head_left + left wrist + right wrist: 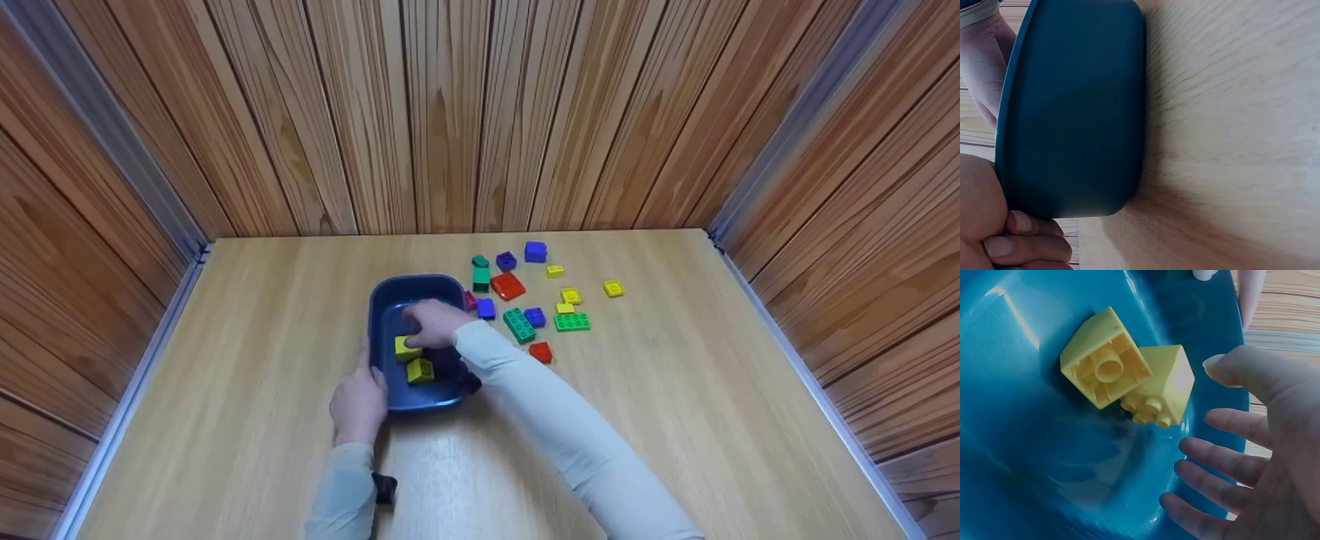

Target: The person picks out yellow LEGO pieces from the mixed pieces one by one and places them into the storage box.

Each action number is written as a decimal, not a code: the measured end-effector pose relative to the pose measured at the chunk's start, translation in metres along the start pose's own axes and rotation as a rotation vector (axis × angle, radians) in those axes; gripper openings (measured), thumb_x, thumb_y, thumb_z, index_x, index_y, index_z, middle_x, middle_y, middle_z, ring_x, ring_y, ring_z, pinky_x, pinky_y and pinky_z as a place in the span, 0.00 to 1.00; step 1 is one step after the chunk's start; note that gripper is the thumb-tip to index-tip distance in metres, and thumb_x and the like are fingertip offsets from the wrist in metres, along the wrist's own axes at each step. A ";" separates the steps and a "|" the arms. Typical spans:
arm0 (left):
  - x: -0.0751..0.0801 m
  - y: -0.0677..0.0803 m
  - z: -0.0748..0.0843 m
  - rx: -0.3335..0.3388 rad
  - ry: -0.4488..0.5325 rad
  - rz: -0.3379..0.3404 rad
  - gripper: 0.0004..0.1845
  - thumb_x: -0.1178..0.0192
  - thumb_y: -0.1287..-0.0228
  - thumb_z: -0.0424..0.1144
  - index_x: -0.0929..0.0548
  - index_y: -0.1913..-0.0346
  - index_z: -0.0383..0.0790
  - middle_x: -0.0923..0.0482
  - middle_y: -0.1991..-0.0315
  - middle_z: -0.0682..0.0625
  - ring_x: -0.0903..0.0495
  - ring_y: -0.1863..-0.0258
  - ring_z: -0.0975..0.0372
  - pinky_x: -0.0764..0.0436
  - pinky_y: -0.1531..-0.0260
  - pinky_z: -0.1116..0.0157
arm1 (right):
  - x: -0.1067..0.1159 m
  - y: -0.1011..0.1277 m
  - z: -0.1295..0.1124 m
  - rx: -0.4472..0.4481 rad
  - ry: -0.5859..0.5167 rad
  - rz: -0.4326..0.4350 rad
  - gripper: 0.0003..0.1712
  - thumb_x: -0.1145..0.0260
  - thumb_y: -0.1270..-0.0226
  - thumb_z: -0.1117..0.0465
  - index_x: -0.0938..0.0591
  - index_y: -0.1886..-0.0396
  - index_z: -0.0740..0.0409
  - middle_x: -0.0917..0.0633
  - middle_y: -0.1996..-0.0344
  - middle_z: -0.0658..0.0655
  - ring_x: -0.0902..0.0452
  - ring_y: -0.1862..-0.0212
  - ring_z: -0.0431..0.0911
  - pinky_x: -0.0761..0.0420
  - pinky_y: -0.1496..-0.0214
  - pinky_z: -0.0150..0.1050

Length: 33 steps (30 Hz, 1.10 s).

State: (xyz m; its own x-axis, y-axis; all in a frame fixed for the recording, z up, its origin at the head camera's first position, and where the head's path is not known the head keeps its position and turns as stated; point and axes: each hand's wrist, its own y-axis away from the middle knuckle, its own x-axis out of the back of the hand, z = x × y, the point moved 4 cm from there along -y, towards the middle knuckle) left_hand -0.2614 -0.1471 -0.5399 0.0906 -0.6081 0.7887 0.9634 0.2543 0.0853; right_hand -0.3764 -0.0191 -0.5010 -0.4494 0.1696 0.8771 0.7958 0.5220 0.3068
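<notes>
Spread and holding nothing, the right hand [435,324] hovers over two yellow bricks [1126,375] inside the blue tub [390,296] that the left hand [358,401] grips by its rim, so it seems between drops, needing another brick from the bench [675,420].

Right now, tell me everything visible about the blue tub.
The blue tub is a dark blue, oblong bin with rounded corners and smooth, plastic-looking walls, standing upright and open-topped on the wooden table. Two yellow blocks lie touching inside it, one turned hollow side up, one on its side. The left hand grips its near left rim. The right hand is over the inside with fingers spread, holding nothing. Loose coloured blocks lie to its right.
</notes>
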 end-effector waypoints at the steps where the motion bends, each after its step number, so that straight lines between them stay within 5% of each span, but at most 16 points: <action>1: 0.000 0.000 0.000 -0.002 0.000 -0.002 0.33 0.54 0.27 0.40 0.51 0.24 0.49 0.31 0.83 0.47 0.31 0.84 0.56 0.33 0.79 0.61 | 0.002 0.002 0.001 -0.001 -0.002 0.002 0.31 0.35 0.36 0.46 0.26 0.35 0.49 0.24 0.40 0.52 0.30 0.40 0.45 0.31 0.39 0.44; 15: 0.000 -0.002 -0.001 0.008 0.001 -0.001 0.33 0.53 0.27 0.40 0.51 0.24 0.48 0.31 0.81 0.46 0.30 0.83 0.54 0.31 0.77 0.60 | 0.030 0.026 0.014 0.035 -0.060 0.113 0.32 0.45 0.32 0.38 0.27 0.34 0.47 0.30 0.34 0.53 0.37 0.33 0.48 0.37 0.35 0.50; 33: 0.001 0.002 0.002 0.020 0.004 -0.031 0.34 0.55 0.26 0.41 0.55 0.23 0.50 0.31 0.81 0.46 0.31 0.84 0.56 0.32 0.78 0.62 | 0.060 0.049 0.083 -0.029 -0.083 0.246 0.30 0.48 0.29 0.41 0.28 0.34 0.50 0.29 0.35 0.55 0.35 0.35 0.50 0.34 0.36 0.49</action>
State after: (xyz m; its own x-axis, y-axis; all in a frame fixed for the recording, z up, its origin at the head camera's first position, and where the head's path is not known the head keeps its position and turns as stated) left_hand -0.2596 -0.1455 -0.5379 0.0619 -0.6192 0.7828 0.9605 0.2501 0.1218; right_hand -0.3983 0.0855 -0.4639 -0.2718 0.3566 0.8938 0.8958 0.4331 0.0996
